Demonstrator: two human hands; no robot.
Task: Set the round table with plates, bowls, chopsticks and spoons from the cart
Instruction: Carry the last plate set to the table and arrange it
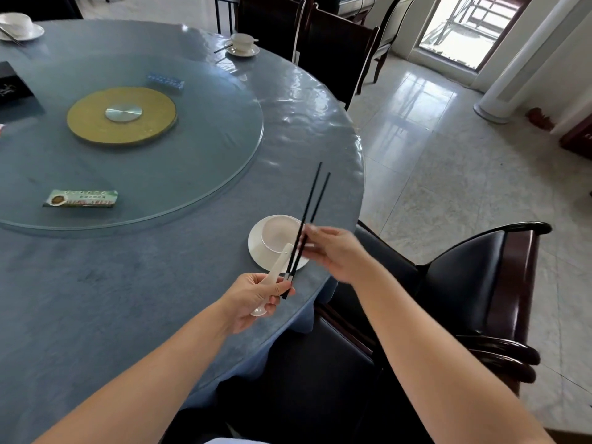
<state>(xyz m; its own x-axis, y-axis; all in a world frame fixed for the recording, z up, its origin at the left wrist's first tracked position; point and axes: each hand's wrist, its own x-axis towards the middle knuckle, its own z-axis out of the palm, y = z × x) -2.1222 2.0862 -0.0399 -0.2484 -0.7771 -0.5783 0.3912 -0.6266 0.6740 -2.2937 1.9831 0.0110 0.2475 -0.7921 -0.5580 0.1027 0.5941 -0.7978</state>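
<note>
The left hand (253,298) is curling its grip tight around a white spoon (279,267). The same grip is also pinching the bottom ends of two black chopsticks (315,193). One end of the spoon is poking out under the hand, and the other end is pointing toward 1 o'clock.

The right hand (339,251) is reaching in from 4 o'clock. Its grip is narrow, with the thumb and fingers pinching the chopsticks near their middle. The chopsticks are hanging in the air side by side and pointing toward 1 o'clock, with their tips a little apart.

Under the chopsticks, a white bowl (278,232) is sitting on a white plate (256,248). Counting from the yellow disc (96,123) in the middle, they are sitting at 4 o'clock on the blue tabletop (128,283), close to its edge. A far bowl (242,41) is sitting on its own plate at 2 o'clock, and a far-left bowl (16,22) at 10 o'clock.

A green packet (80,199) is lying on the glass turntable (208,149) at 7 o'clock, and its writing is too blurry to read. A blue packet (166,82) is lying at 2 o'clock. A black box (12,84) is sitting at 9 o'clock, and its white marks are too blurry to read. A dark chair (480,283) is standing just beside the plate at 4 o'clock.
</note>
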